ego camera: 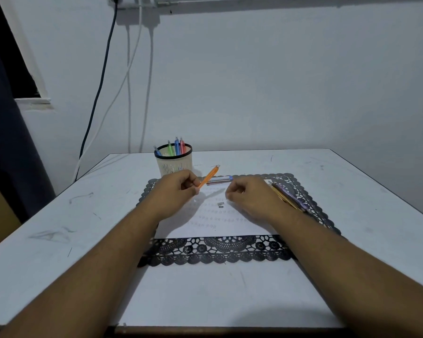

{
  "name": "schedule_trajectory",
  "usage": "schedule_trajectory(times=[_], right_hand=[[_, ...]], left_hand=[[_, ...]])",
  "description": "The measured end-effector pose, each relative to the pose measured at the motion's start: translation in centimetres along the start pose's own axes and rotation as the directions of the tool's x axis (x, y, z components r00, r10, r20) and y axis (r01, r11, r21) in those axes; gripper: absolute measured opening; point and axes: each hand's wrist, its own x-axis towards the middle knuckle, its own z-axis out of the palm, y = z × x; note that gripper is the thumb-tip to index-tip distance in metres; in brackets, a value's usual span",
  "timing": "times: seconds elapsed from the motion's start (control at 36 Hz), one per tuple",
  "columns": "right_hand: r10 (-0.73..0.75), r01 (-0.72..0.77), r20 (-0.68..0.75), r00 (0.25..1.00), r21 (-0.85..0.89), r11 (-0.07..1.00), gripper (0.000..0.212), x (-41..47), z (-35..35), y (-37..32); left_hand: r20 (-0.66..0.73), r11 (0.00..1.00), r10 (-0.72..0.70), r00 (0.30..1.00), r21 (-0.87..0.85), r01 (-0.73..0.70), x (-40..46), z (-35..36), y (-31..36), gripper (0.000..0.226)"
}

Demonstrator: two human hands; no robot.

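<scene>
While I follow this feed from my desk, the scuffed white table [327,181] fills most of the view. A black lace-patterned placemat [217,252] is laid on it, probably to keep the work from sliding. On the mat lies a white paper sheet [205,230] with rows of small marks, set between both arms for easy reach. Behind it, a cream slotted pen cup with a black rim [174,164] keeps coloured pens upright. The left hand [174,191] has its fingers clamped round the near end of a slim orange plastic pen [209,176], which is raised over the sheet's far edge and angled away to the right. The right hand [252,198] hovers over the paper with its fingers curled; I cannot tell whether they pinch anything. Two tiny grey bits [220,204] lie just beside it, perhaps parts of the pen.
</scene>
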Motion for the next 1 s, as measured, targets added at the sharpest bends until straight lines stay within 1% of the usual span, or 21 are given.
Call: schedule_trajectory(times=[0.08, 0.25, 0.42, 0.56, 0.64, 0.75, 0.83, 0.89, 1.0], right_hand=[[0.028, -0.026, 0.058, 0.998, -0.035, 0.999, 0.01, -0.2, 0.5, 0.0], [0.006, 0.005, 0.085, 0.996, -0.133, 0.991, 0.013, -0.3, 1.0, -0.8], [-0.022, 0.041, 0.09, 0.996, -0.213, 0.976, 0.012, -0.2, 1.2, -0.9], [-0.045, 0.06, 0.075, 0.996, -0.204, 0.977, 0.016, -0.1, 1.0, -0.6], [-0.05, 0.053, 0.033, 0.998, -0.108, 0.993, 0.015, 0.0, 0.4, -0.6], [-0.011, 0.022, -0.069, 0.998, 0.168, 0.986, 0.015, 0.1, -0.3, -1.0], [0.018, 0.018, -0.107, 0.994, 0.324, 0.946, 0.022, 0.4, -0.6, -1.1], [0.009, 0.046, -0.13, 0.991, 0.416, 0.908, 0.02, 0.5, -0.7, -1.2], [0.029, 0.094, -0.189, 0.981, 0.609, 0.788, 0.015, 0.8, -0.7, -1.3]], left_hand=[[-0.004, 1.0, -0.02, 1.0, 0.015, 0.02, 0.2, -0.2, -0.4, 0.014], [0.003, 0.999, -0.045, 0.999, 0.016, 0.045, 0.4, -0.3, -0.9, 0.017], [0.003, 0.999, -0.025, 1.0, 0.048, 0.024, 0.1, 0.0, -0.6, 0.025], [0.018, 0.998, -0.024, 1.0, 0.052, 0.023, 0.0, 0.0, -0.4, 0.028], [0.023, 0.998, -0.028, 0.999, 0.057, 0.027, -0.1, 0.1, -0.4, 0.029], [0.02, 0.997, -0.038, 0.999, 0.066, 0.037, -0.2, 0.1, -0.5, 0.02], [0.03, 0.997, -0.033, 0.999, 0.073, 0.031, -0.2, 0.2, -0.3, 0.016], [0.033, 0.997, -0.026, 0.999, 0.071, 0.024, -0.3, 0.3, -0.2, 0.017], [0.056, 0.999, -0.004, 0.998, 0.054, 0.001, -0.3, 0.6, -0.1, 0.017]])
